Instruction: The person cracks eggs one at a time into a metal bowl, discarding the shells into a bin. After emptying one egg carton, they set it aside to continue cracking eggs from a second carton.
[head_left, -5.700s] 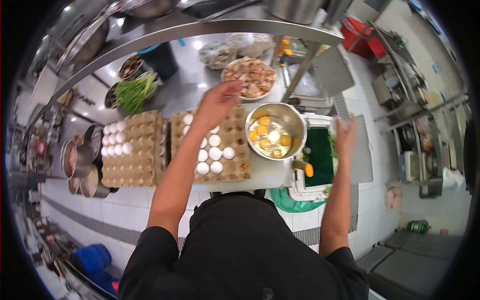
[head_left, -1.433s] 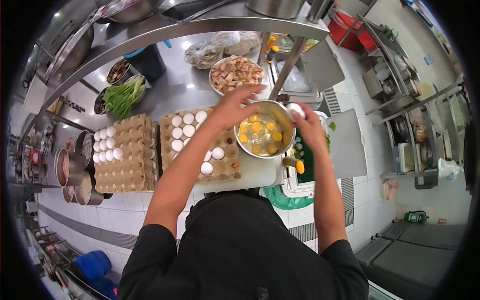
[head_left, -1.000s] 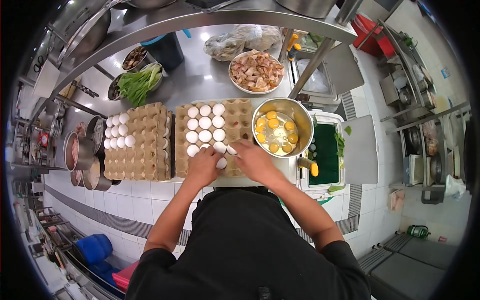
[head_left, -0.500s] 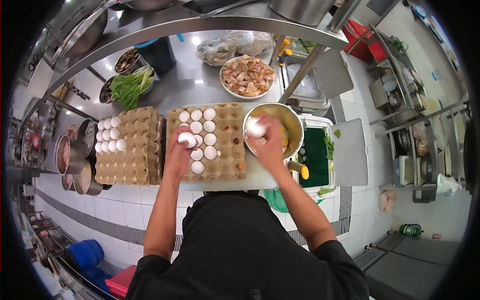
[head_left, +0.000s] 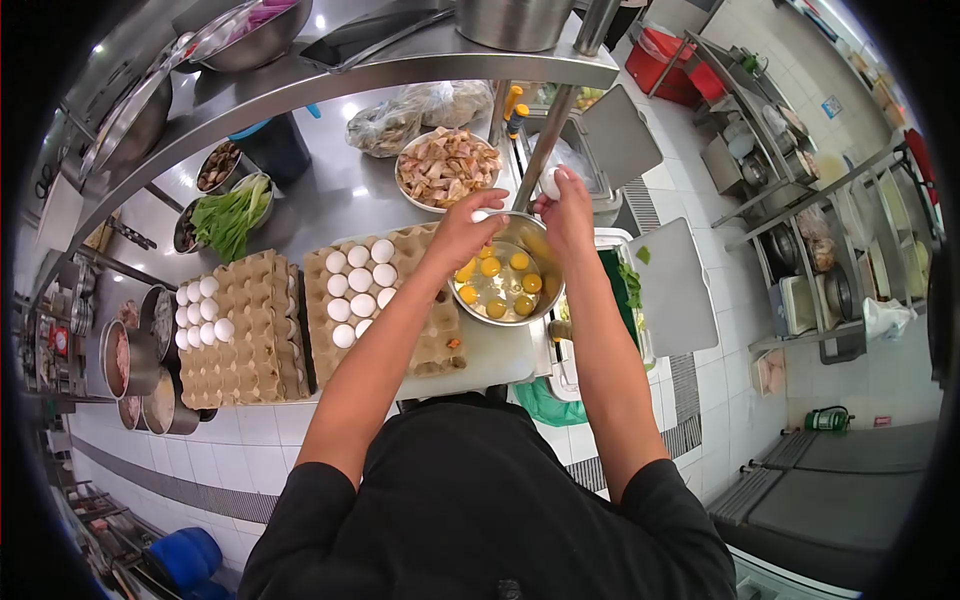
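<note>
Hovering over the bowl [head_left: 545,300] of yolks: right hand [head_left: 568,215] pinching an egg [head_left: 550,183], left hand [head_left: 462,232] gripping another egg [head_left: 481,215].

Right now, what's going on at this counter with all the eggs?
A person in a black top is cracking eggs. Both hands are raised over a steel bowl that holds several raw yolks. The right hand holds a white egg above the bowl's far rim, and the left hand has a bit of white showing at its fingers. To the left lies a cardboard egg tray with about ten eggs left in it, beside another stack of trays.
</note>
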